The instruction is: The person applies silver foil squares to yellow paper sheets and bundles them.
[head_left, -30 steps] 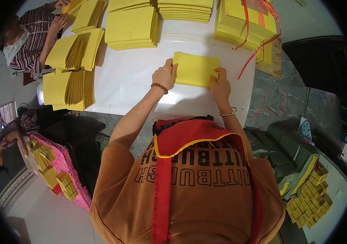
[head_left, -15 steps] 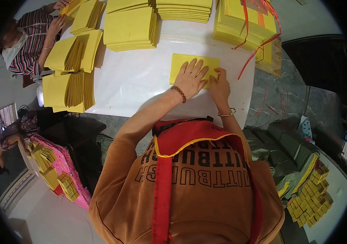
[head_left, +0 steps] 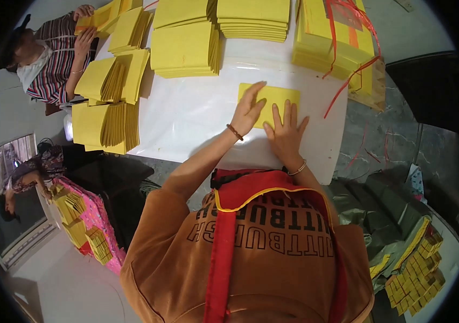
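A flat rectangle of yellow paper (head_left: 279,93) lies on the white-covered table (head_left: 186,116) right before me. My left hand (head_left: 248,112) rests on its left part, turned partly on its side, with the fingers stretched out toward the far edge. My right hand (head_left: 286,131) presses on the right part from the near side, fingers straight and thumb spread. Neither hand grips anything. My hands cover the near edge of the paper in places, and I cannot tell whether it is one sheet or several layers.
Stacks of folded yellow paper (head_left: 182,47) line the table's far and left sides. Taller yellow bundles (head_left: 334,46) with red string (head_left: 338,92) stand far right. Across the far left corner, a co-worker in a striped top (head_left: 51,70) handles yellow paper. More yellow bundles (head_left: 415,277) lie lower right.
My left hand has tilted from flat toward its side. My right hand has moved from the paper's right edge onto it, its fingers uncurled. The whole view has shifted slightly.
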A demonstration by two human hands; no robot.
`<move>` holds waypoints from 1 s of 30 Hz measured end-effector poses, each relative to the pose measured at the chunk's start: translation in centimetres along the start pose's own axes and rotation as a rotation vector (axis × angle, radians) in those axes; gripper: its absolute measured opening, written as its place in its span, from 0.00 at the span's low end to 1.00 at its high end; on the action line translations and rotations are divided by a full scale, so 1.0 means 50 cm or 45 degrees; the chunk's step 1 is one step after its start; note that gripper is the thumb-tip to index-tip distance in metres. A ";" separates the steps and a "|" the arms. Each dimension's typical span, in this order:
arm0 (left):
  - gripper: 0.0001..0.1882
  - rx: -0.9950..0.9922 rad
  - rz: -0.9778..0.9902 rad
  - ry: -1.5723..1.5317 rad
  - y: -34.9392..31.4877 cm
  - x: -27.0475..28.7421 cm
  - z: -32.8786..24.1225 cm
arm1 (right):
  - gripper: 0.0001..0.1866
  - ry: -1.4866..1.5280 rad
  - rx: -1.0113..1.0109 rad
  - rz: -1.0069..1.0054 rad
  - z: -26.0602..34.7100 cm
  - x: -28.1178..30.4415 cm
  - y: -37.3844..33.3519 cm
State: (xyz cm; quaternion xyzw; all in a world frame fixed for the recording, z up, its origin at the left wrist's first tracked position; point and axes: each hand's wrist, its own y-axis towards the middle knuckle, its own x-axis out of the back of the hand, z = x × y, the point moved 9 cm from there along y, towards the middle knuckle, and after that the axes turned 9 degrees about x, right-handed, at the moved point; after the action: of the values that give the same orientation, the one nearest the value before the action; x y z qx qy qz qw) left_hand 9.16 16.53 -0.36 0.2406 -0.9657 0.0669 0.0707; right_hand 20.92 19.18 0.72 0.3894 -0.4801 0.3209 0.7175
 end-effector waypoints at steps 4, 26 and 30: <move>0.29 -0.353 -0.136 0.531 -0.025 0.009 -0.071 | 0.30 -0.012 -0.014 -0.038 0.002 0.007 -0.001; 0.20 -0.519 0.150 0.996 -0.036 0.066 -0.160 | 0.21 1.847 -1.027 -0.349 -0.171 -0.029 0.005; 0.18 -0.906 -0.217 0.758 -0.027 0.251 -0.347 | 0.21 1.829 -0.709 -0.091 -0.110 -0.037 0.068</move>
State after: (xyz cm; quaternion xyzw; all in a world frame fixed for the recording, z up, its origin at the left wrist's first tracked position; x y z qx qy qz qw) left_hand 0.63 12.48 18.92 0.2503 -0.8432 -0.2082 0.4278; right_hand 19.91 25.46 -1.46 -0.0939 0.0533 0.3389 0.9346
